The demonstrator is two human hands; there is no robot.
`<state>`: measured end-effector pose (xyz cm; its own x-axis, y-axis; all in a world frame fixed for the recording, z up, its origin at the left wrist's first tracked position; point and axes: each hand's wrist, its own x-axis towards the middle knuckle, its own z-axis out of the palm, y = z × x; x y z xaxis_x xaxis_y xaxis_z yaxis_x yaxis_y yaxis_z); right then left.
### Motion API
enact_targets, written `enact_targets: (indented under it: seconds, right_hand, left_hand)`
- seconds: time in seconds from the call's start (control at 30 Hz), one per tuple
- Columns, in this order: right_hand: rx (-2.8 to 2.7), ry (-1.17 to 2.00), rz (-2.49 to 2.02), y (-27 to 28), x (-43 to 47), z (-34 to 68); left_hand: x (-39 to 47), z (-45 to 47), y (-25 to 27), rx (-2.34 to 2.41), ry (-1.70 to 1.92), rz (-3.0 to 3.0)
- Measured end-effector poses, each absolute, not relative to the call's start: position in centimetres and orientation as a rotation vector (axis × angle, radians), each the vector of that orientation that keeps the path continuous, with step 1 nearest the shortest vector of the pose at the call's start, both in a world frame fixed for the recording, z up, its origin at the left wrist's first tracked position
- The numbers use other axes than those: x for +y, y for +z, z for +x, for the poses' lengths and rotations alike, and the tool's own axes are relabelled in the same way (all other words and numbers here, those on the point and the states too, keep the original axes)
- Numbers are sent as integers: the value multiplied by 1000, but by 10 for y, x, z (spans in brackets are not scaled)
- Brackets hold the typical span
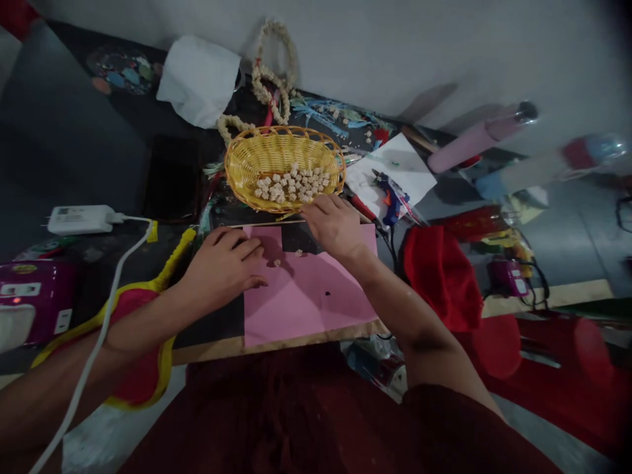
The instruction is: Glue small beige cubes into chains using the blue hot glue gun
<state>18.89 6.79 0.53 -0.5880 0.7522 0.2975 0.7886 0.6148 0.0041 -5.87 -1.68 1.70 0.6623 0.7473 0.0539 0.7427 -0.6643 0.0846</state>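
My left hand [228,264] is over the left edge of a pink sheet [296,296], fingers apart and bent a little, holding nothing I can see. At the front rim of a yellow wicker basket [241,158], my right hand [336,227] has its fingers curled and pressed together. Whatever may be between those fingertips is hidden. Inside the basket lies a heap of small, pale, knobbly cube-like pieces [293,185]. Two similar loose pieces are between my hands: one on the pink sheet [277,263], another [299,253] near its dark cut-out.
A blue glue gun [392,201] rests on white paper [407,164], right of the basket. Red cloth [439,276] lies beside my right forearm. A white cable [111,309] crosses my left forearm, above a yellow-rimmed racket [165,349]. Braided cords [274,72] lie behind.
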Motion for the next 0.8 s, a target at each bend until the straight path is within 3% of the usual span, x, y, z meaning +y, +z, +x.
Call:
enact_targets:
  seconds: [0.4,0.63,0.8]
  right_hand:
    - [-2616,-74,-1367,9,102,160]
    - [-2479,67,-1443,19,68,201]
    - [-2406,111,-1387,17,30,226]
  left_hand:
    - [-17,-63,19,1237,199,2787]
    - [-20,-72,17,1384,225,2773]
    - [-31,-62,14,1225,203,2798]
